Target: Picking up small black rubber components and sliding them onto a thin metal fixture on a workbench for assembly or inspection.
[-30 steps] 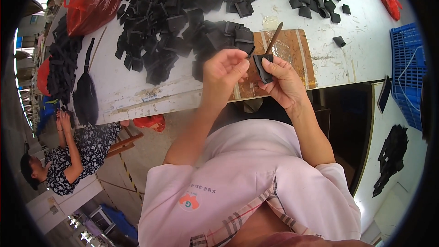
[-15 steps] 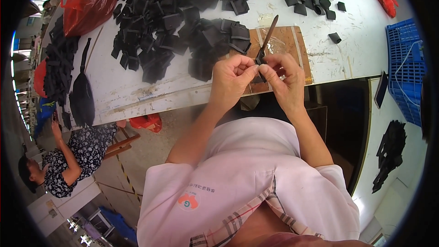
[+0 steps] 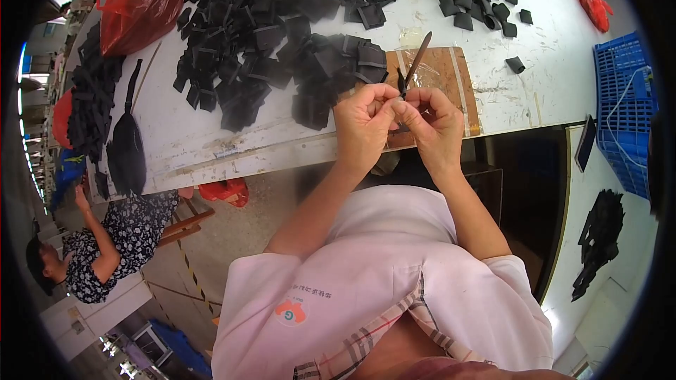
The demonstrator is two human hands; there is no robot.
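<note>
My left hand [image 3: 366, 127] and my right hand [image 3: 438, 125] meet at the near edge of a brown board [image 3: 461, 88] on the white table. Thumb and fingers of both are pinched together on a small black fabric piece [image 3: 402, 84], mostly hidden by the fingertips. Just beyond them a narrow brown blade-like stick [image 3: 420, 56] slants up to the right; its lower end is hidden, and I cannot tell whether it is held or fixed. Left of the hands lies a large heap of black fabric pieces [image 3: 239, 49], reaching the board's left side.
Small black loops [image 3: 486, 0] lie in a group at the far right, with a single loop [image 3: 516, 65] nearer. A red plastic bag [image 3: 141, 10] and a black brush-shaped thing [image 3: 127, 148] lie left. A blue crate [image 3: 623, 112] stands right. A co-worker [image 3: 105, 246] sits at the left.
Both hands have drawn closer together, fingertips now meeting. The black piece between them sits a little differently, and the stick's tip appears slightly lower and to the right.
</note>
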